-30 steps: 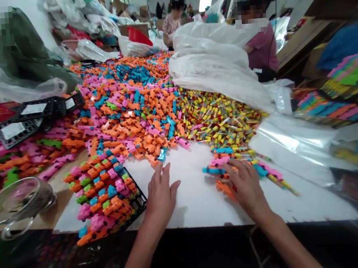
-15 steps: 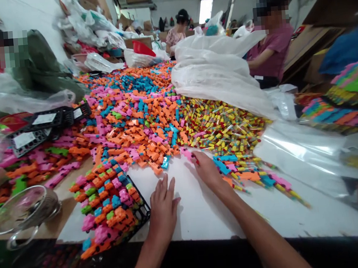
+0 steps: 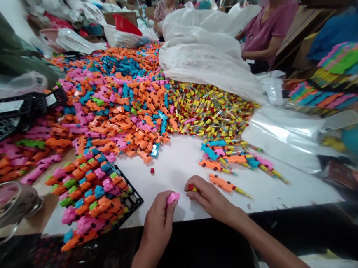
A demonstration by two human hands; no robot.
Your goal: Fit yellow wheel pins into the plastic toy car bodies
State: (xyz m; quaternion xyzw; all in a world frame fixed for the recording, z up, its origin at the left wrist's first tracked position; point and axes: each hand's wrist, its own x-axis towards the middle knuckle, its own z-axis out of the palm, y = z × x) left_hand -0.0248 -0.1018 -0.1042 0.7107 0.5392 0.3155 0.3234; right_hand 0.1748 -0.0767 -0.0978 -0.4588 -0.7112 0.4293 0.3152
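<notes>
Pinched in my left hand (image 3: 158,218) is a pink toy car (image 3: 173,198), mostly covered by the fingers. My right hand (image 3: 213,199), just across from it, grips a small yellow tube with a red end (image 3: 193,187); the rest of it is hidden in the fingers. To the left stands a black holed tray (image 3: 134,198) packed with toy cars (image 3: 87,195) in several colours. Beyond my right hand lies an orange toy car (image 3: 222,182) with a thin tube sticking out. More such joined cars (image 3: 236,158) lie behind it. A small red cap-like piece (image 3: 152,170) rests on the white tabletop (image 3: 169,161).
A heap of toy cars (image 3: 125,117) spreads behind, beside a pile of yellow tubes (image 3: 211,111) under a white plastic bag (image 3: 200,49). A glass cup (image 3: 11,209) and black trays (image 3: 9,108) are left. A co-worker (image 3: 270,32) sits back right.
My right hand has drawn back from the heap, and a yellow tube shows in it. My left hand, formerly flat by the tray, now holds a pink car. The view has tilted down.
</notes>
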